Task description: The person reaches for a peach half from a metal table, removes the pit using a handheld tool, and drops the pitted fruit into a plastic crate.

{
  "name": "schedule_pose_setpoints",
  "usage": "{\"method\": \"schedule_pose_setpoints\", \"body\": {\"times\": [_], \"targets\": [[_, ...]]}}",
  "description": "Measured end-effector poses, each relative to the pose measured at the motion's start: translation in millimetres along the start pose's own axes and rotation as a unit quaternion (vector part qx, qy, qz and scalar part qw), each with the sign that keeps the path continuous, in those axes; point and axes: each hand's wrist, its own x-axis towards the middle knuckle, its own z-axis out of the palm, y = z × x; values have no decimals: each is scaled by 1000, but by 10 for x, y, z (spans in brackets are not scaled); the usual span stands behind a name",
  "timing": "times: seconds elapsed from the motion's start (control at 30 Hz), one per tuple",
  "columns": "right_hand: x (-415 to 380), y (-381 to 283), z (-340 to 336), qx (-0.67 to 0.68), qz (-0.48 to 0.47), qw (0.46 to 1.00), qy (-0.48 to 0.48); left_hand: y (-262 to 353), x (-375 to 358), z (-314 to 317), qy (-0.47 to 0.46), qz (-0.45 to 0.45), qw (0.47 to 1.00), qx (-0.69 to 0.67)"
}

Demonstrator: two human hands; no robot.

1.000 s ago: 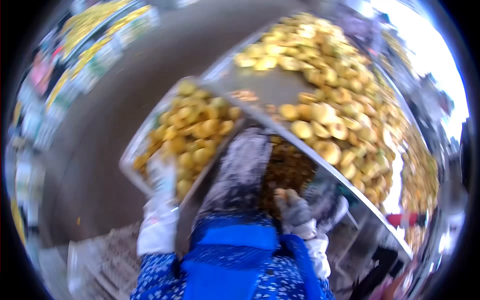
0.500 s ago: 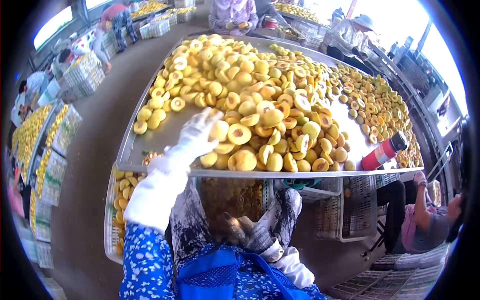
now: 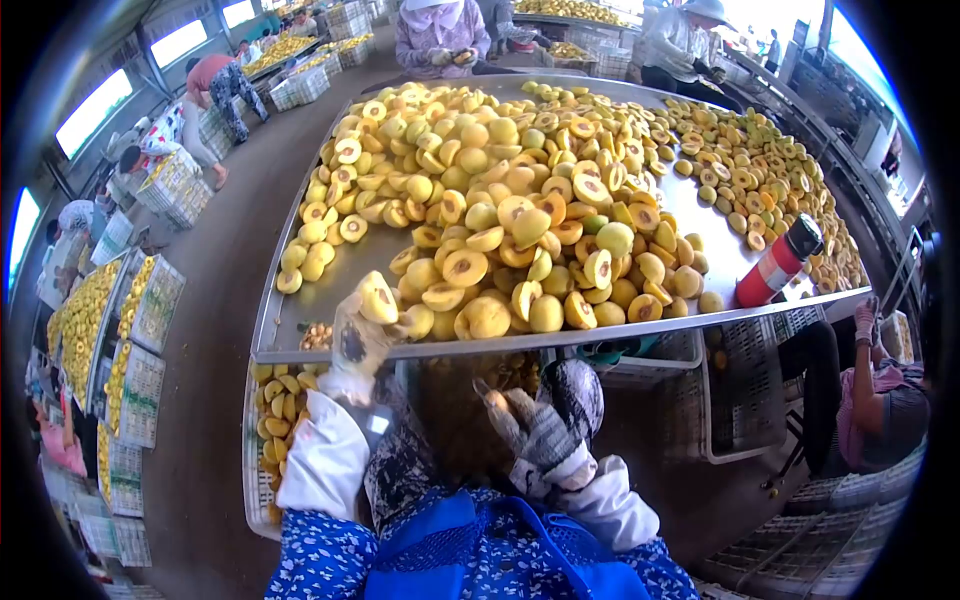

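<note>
My left hand [image 3: 362, 338], in a pale stained glove, is closed on a yellow peach half [image 3: 378, 298] at the table's near edge. Below the edge, over my lap, my right hand [image 3: 540, 432] in a grey glove is closed around a small tool [image 3: 492, 396] with a dark tip. Most of the tool is hidden by the fingers. A large heap of halved peaches [image 3: 465, 267], many with brown stones showing, covers much of the metal table [image 3: 375, 255]. Some small scraps [image 3: 316, 335] lie just left of my left hand.
A red bottle with a black cap [image 3: 780, 262] stands on the table at right. Under the near edge are a crate of fruit halves [image 3: 262, 500] and a dark crate [image 3: 745, 400]. Co-workers sit at the far side [image 3: 440, 40] and at right [image 3: 880, 400]. Stacked fruit crates [image 3: 135, 390] line the left.
My left hand has drawn back from the heap toward the near edge and now holds a peach half. My right hand has risen slightly with the small tool. The head view has shifted.
</note>
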Motion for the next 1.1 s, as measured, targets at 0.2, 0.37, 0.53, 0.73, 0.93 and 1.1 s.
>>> {"method": "schedule_pose_setpoints", "body": {"times": [0.2,0.37,0.53,0.73,0.93,1.1], "targets": [[221,-301,259,-110,-45,993,-6,-555,-488,-80,42,-60,994,-75],[239,-337,380,-182,-73,981,4,-677,-612,48,5,-76,992,-102],[286,-379,364,-231,-60,971,-31,-774,-657,79,20,-66,993,-98],[279,-339,489,-252,-97,963,2,-987,-650,-21,128,12,987,-93],[243,-301,511,-250,-26,965,-67,-1066,-773,-127,55,66,996,37],[261,-277,472,-267,-13,958,-101,-1187,-774,-164,103,119,983,97]]}}
